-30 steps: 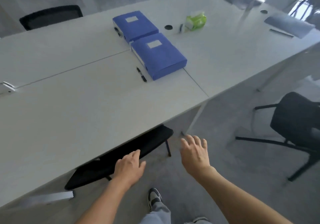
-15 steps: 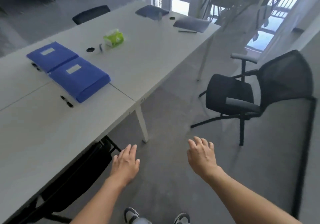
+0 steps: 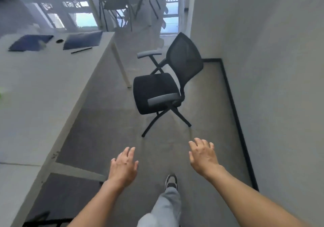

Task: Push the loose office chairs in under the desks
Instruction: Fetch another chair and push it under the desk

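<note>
Black mesh forms the backrest of the loose office chair, which stands on the grey floor out in the aisle, clear of the tabletop on the left and near the wall on the right. Its seat faces left and a little toward the camera, toward the long edge of the tabletop; the backrest is on the wall side, and its two grey armrests run parallel to each other, roughly across the aisle. A white desk leg stands just beyond the seat's front corner, apart from it.

On the far end of the tabletop lie two dark folders with a black pen beside them.

The aisle between the tabletop's edge and the black skirting along the wall is open floor in front of the person.

The left hand and the right hand are held out palm down over the floor, fingers spread and loose, holding nothing, well short of the chair. A shoe is stepping forward between them.
</note>
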`<move>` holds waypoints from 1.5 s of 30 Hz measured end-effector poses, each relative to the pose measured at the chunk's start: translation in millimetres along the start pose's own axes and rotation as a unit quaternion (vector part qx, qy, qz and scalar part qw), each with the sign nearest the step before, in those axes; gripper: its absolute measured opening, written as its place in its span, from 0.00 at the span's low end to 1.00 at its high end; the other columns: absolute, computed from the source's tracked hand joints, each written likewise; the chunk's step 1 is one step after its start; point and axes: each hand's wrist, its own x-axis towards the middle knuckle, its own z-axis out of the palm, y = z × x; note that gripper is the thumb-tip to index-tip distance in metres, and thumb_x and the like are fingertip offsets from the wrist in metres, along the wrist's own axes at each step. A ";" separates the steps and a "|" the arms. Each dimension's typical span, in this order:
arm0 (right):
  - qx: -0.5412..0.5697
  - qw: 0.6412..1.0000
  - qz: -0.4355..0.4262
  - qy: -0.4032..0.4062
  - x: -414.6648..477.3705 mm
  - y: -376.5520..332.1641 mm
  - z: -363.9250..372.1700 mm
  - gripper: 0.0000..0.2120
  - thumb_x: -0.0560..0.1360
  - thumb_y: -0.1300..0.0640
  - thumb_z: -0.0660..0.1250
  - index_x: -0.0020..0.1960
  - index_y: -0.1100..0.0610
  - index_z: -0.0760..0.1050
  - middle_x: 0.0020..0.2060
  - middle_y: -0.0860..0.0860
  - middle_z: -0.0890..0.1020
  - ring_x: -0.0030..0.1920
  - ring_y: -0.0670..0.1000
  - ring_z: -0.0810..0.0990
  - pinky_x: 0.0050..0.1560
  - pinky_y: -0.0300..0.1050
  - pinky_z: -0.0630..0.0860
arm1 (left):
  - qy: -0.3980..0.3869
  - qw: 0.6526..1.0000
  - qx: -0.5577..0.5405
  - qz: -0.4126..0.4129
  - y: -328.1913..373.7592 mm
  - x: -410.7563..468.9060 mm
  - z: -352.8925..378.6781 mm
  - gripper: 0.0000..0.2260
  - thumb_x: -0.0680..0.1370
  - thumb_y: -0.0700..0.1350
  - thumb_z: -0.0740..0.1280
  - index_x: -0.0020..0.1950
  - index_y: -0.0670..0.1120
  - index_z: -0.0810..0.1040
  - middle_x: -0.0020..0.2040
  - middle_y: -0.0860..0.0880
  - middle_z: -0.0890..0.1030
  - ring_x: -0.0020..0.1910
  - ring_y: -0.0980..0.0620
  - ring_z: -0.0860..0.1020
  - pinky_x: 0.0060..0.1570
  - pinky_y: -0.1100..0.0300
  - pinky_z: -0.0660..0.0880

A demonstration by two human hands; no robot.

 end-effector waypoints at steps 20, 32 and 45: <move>0.034 0.990 0.138 -0.021 198.0 163.4 -84.9 0.18 0.78 0.50 0.58 0.68 0.51 0.69 0.68 0.51 0.72 0.66 0.57 0.71 0.65 0.56 0.66 | -0.020 0.990 -0.007 0.141 231.3 277.4 -81.7 0.27 0.82 0.53 0.57 0.80 0.50 0.56 0.81 0.47 0.58 0.77 0.46 0.61 0.70 0.46 0.63; 0.039 0.996 0.076 -0.034 340.8 276.5 -124.5 0.19 0.79 0.50 0.58 0.69 0.51 0.68 0.68 0.52 0.71 0.66 0.57 0.70 0.65 0.56 0.66 | -0.001 0.997 -0.021 0.068 342.1 387.8 -104.5 0.27 0.82 0.54 0.57 0.80 0.50 0.57 0.80 0.46 0.59 0.76 0.46 0.63 0.69 0.47 0.65; 0.035 0.998 -0.008 -0.061 474.3 362.3 -168.9 0.20 0.79 0.51 0.59 0.70 0.52 0.67 0.71 0.53 0.70 0.69 0.58 0.69 0.67 0.57 0.65 | 0.027 0.999 0.009 0.027 446.5 498.3 -156.9 0.28 0.82 0.60 0.52 0.80 0.50 0.57 0.80 0.47 0.59 0.77 0.47 0.61 0.70 0.45 0.64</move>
